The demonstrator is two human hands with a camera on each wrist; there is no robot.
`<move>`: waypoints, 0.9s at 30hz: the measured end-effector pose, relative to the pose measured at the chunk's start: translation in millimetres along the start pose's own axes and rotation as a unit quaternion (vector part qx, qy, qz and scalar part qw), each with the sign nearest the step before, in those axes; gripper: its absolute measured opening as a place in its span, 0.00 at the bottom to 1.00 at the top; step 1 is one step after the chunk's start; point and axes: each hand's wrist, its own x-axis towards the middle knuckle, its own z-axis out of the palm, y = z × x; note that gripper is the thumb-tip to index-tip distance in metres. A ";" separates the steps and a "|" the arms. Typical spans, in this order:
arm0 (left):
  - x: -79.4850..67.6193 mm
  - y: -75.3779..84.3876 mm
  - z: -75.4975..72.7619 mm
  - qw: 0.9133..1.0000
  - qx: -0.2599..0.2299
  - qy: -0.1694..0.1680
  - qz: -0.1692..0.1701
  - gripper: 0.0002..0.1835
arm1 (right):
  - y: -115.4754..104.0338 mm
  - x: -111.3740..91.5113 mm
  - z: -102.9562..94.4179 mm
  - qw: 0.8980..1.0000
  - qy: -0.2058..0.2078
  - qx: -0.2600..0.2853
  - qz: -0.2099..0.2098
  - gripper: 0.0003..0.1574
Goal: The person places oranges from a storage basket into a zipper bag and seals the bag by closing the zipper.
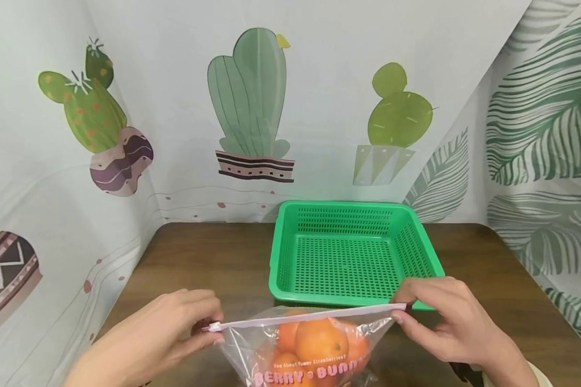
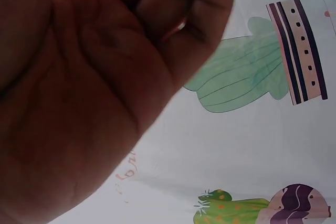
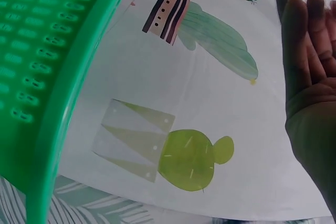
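Note:
A clear zip bag (image 1: 246, 344) with pink lettering hangs upright between the two hands, several oranges (image 1: 321, 339) inside it. Its pale pink zip strip (image 1: 314, 316) is stretched nearly straight across the top. The left hand (image 1: 174, 325) pinches the strip's left end, where a white slider (image 1: 215, 326) sits close to the fingertips. At the other end, the right hand (image 1: 447, 317) pinches the strip's corner between thumb and forefinger. Up close, the left wrist view has the left palm (image 2: 105, 93), and the right wrist view has the right hand's fingers (image 3: 296, 45); neither includes the bag.
Just behind the bag, a green plastic basket (image 1: 281, 258) with nothing in it stands on the brown wooden table (image 1: 213, 255). The right hand overlaps its near right corner. A white cloth (image 1: 174, 107) printed with cacti and leaves hangs beyond the table's far edge.

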 end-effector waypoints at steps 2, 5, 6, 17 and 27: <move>-0.8 -1.6 -0.5 1.000 0.000 -0.001 0.000 0.11 | -2.3 -3.7 -0.3 0.999 -0.016 -0.018 0.048 0.04; -1.7 -4.6 -2.0 1.000 -0.016 -0.008 0.008 0.10 | -3.4 -8.5 -0.1 0.993 -0.041 -0.035 0.100 0.07; -1.8 -5.4 -2.7 1.000 -0.022 -0.010 0.011 0.10 | -2.9 -9.3 0.2 0.992 -0.046 -0.035 0.109 0.08; -0.2 -22.4 -11.9 0.982 -0.158 -0.085 0.054 0.08 | 8.2 -16.0 18.3 0.990 -0.023 0.040 0.134 0.06; -4.7 -44.1 -16.6 0.966 -0.207 -0.111 0.111 0.10 | 11.7 -16.9 38.6 0.985 -0.003 0.027 0.173 0.14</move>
